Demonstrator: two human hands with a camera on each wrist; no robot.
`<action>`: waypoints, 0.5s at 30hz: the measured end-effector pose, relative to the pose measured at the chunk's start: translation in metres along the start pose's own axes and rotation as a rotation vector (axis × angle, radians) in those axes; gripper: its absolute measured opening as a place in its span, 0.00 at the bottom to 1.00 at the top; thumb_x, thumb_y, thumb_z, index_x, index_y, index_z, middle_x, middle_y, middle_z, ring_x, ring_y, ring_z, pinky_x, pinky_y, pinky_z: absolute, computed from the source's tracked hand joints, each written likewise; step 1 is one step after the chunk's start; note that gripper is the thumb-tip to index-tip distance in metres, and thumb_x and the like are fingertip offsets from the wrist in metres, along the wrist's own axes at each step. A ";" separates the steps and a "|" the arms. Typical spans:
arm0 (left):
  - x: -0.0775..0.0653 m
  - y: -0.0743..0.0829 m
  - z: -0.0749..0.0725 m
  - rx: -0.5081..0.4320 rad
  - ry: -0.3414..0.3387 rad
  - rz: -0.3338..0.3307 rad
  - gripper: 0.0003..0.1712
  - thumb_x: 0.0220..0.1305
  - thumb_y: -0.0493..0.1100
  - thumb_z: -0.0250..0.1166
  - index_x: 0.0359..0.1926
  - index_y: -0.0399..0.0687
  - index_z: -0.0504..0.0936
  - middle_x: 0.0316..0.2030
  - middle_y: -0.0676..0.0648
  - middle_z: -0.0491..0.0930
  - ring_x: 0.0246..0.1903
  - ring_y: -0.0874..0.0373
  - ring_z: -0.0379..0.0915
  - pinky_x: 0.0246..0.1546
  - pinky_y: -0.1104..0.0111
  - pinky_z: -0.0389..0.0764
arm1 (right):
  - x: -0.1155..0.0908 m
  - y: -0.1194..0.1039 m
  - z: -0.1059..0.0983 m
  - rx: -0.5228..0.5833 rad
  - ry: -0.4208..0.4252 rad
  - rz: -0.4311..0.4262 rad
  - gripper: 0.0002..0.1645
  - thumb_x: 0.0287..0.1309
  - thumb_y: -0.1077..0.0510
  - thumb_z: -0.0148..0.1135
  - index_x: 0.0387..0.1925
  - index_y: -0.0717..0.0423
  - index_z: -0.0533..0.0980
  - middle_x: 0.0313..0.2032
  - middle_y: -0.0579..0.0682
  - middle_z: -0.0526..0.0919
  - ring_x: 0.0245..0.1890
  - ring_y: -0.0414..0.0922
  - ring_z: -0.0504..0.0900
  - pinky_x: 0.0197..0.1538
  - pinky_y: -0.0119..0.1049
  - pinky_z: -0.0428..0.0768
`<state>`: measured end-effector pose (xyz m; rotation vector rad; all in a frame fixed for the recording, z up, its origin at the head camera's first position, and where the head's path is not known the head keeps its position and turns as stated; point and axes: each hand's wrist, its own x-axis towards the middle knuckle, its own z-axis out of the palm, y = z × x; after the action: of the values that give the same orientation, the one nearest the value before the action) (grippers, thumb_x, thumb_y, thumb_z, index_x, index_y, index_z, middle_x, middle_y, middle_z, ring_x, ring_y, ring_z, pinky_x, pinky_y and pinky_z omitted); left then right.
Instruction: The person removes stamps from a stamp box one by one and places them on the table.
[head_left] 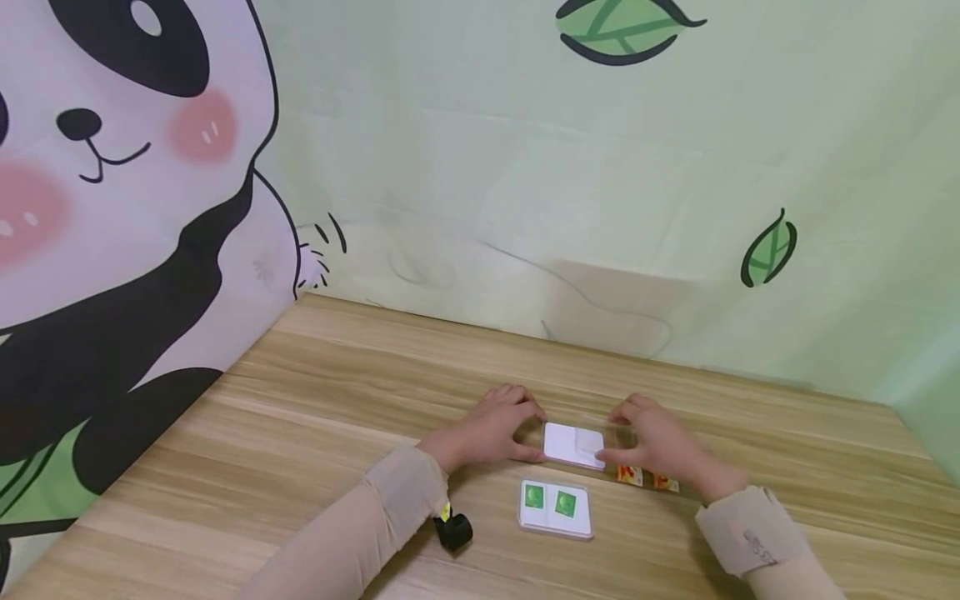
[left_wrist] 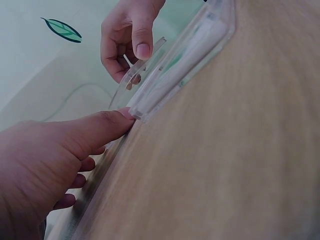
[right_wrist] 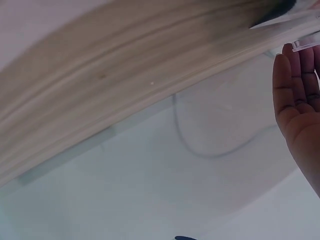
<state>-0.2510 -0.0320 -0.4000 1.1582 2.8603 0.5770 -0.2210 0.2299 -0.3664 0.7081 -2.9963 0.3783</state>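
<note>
A small flat white plastic box (head_left: 562,442) lies on the table between the two hands. My left hand (head_left: 495,427) grips its left end, thumb at the near corner and fingers at the far one. My right hand (head_left: 656,442) holds a clear plastic lid (left_wrist: 131,80) at a slant over the box's right side, thumb on one edge and fingers on the other. Nearer to me lies a second clear-and-white box (head_left: 555,523) with two green packets (head_left: 566,503) in it. In the right wrist view only a clear edge (right_wrist: 306,43) shows by the right fingers.
Two orange-red packets (head_left: 630,475) lie on the wooden table (head_left: 360,367) under the right hand and wrist. A black wrist camera (head_left: 454,531) hangs below the left sleeve. Behind the table stands a pale green wall (head_left: 450,183) with panda and leaf drawings.
</note>
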 end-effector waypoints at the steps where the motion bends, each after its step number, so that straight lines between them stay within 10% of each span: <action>1: 0.000 0.000 0.000 0.000 0.001 0.000 0.32 0.56 0.63 0.66 0.58 0.54 0.76 0.55 0.53 0.72 0.58 0.57 0.63 0.64 0.62 0.63 | 0.001 -0.001 0.000 -0.001 -0.003 0.000 0.36 0.44 0.38 0.72 0.45 0.62 0.78 0.42 0.52 0.79 0.42 0.47 0.76 0.51 0.49 0.79; 15: -0.001 0.002 -0.002 -0.020 0.009 0.000 0.31 0.56 0.62 0.67 0.57 0.54 0.77 0.55 0.52 0.72 0.59 0.56 0.63 0.65 0.60 0.63 | 0.007 -0.011 0.005 -0.023 0.031 -0.089 0.33 0.43 0.40 0.73 0.42 0.62 0.78 0.39 0.51 0.79 0.41 0.46 0.77 0.49 0.46 0.79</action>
<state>-0.2497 -0.0319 -0.3980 1.1565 2.8549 0.6105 -0.2220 0.2162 -0.3684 0.8216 -2.9230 0.3463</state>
